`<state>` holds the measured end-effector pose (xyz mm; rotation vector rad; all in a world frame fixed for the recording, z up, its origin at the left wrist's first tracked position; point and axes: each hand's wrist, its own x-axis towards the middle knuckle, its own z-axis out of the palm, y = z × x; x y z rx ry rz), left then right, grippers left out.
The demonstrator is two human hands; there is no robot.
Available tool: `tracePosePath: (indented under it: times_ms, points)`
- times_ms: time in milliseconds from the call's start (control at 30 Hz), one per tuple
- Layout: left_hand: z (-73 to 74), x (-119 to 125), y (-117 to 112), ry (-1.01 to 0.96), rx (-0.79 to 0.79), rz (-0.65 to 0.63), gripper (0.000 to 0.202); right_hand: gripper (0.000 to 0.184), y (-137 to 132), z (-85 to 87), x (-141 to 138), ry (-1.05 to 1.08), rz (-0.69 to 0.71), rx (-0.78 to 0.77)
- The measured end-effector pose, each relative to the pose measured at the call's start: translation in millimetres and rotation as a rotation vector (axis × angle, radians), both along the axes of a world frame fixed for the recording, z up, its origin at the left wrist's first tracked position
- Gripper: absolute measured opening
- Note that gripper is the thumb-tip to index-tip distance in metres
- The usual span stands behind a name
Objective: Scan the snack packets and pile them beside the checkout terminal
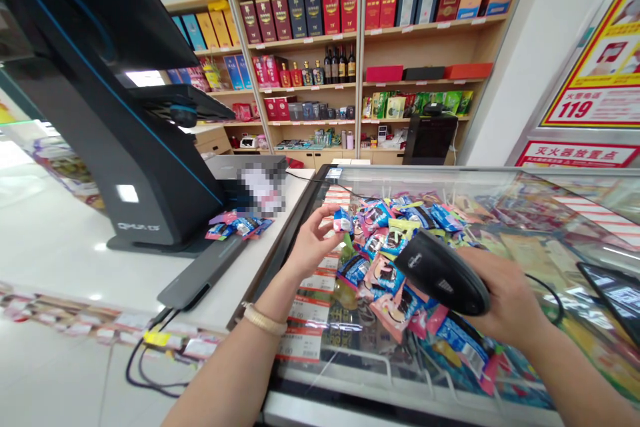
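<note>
My left hand [313, 243] pinches a small blue and pink snack packet [343, 220] between thumb and fingers, held just above the glass freezer lid [545, 213]. My right hand [505, 297] grips a black handheld barcode scanner [440, 271], its head pointing left toward the packet. A heap of similar small packets [400, 240] in blue, pink and yellow lies on the glass between and under both hands. A bracelet circles my left wrist.
A black checkout terminal [115, 120] stands on the white counter at left, with a few packets [237, 227] at its base and a flat grey keyboard [200, 273]. Shelves of boxed goods [320, 13] line the back wall. A phone [613, 297] lies at right.
</note>
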<state>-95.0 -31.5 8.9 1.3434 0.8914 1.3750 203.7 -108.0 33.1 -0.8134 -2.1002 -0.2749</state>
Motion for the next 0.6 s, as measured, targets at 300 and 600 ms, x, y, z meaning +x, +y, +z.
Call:
tracePosePath:
  times_ms: [300,600]
  points:
    - [-3.6,13,-8,-0.23,-0.132,-0.105,0.064,0.022,-2,0.1,-6,0.002,0.021,-0.01]
    - [-9.7,18,-6,0.157,0.259,0.062,0.05,0.026,-3,0.9,-6,-0.014,0.044,-0.057]
